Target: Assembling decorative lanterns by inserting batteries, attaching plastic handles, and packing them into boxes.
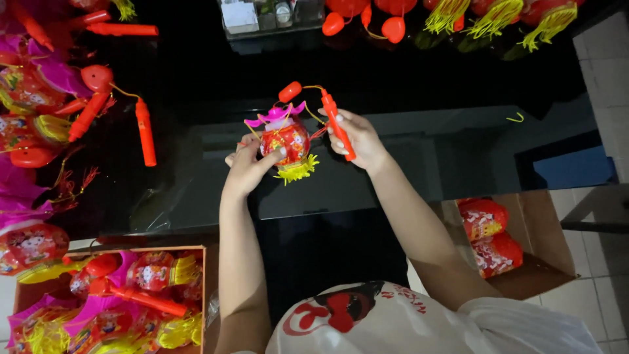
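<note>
Down at the lower left of the frame, a cardboard box is stuffed with finished lanterns. Near the middle, a small red lantern with a pink top and yellow fringe is gripped by the left hand above the black desk. Just right of it, an orange handle stick is held closed in the right hand.
</note>
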